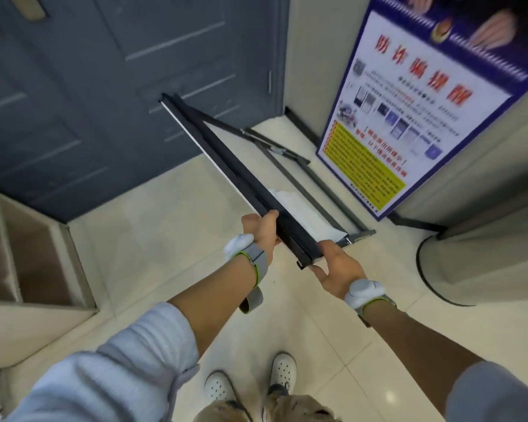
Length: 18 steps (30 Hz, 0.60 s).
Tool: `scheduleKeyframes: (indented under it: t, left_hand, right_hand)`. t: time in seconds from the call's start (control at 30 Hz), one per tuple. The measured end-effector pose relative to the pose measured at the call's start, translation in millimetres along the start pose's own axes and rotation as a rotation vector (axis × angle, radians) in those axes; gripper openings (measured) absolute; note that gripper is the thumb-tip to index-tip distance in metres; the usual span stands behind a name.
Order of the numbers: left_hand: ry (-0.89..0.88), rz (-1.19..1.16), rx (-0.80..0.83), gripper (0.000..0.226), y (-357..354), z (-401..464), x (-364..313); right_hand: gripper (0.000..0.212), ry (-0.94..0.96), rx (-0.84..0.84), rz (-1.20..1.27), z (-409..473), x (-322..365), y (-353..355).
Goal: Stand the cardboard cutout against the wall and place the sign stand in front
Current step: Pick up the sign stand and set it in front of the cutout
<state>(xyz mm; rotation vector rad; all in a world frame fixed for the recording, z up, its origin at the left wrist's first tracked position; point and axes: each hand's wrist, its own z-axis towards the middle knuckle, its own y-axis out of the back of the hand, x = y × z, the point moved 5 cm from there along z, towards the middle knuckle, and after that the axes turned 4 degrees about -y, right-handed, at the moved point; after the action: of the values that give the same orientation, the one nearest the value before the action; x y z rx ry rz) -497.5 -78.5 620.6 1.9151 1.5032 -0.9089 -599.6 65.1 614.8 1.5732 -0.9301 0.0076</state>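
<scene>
The cardboard cutout (409, 111), a tall blue-bordered poster board with red and yellow text, stands upright against the beige wall at the right. The sign stand (235, 169), a black metal A-frame with a white panel, is seen edge-on, tilted over the floor between me and the grey door. My left hand (261, 231) grips its top bar from the left. My right hand (337, 266) holds the near end of the same bar, fingers curled around the corner. The stand's rear legs (287, 153) spread open towards the cutout's foot.
A dark grey door (119, 86) fills the back left. A low beige shelf unit (28, 254) stands at the left. At the right a round column base (470, 263) bulges out. Cream floor tiles (153, 214) lie underfoot, with my white shoes (250, 379) below.
</scene>
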Motion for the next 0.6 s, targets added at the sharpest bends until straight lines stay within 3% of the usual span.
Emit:
scheduleKeyframes:
  t: [0.23, 0.37, 0.5, 0.6]
  left_hand:
    - [-0.039, -0.042, 0.116, 0.034, -84, -35, -38]
    - [-0.061, -0.033, 0.186, 0.032, -123, -47, -58]
    - [-0.080, -0.039, 0.230, 0.032, -148, -49, -77]
    - [-0.119, -0.016, 0.258, 0.017, -172, -50, -94]
  right_hand:
    - [0.042, -0.198, -0.206, 0.106, 6, -36, 70]
    - [0.051, -0.280, -0.235, 0.128, 16, -56, 104]
    - [0.045, -0.306, -0.292, 0.157, 27, -64, 131]
    - [0.044, -0.358, -0.337, 0.174, 38, -75, 154]
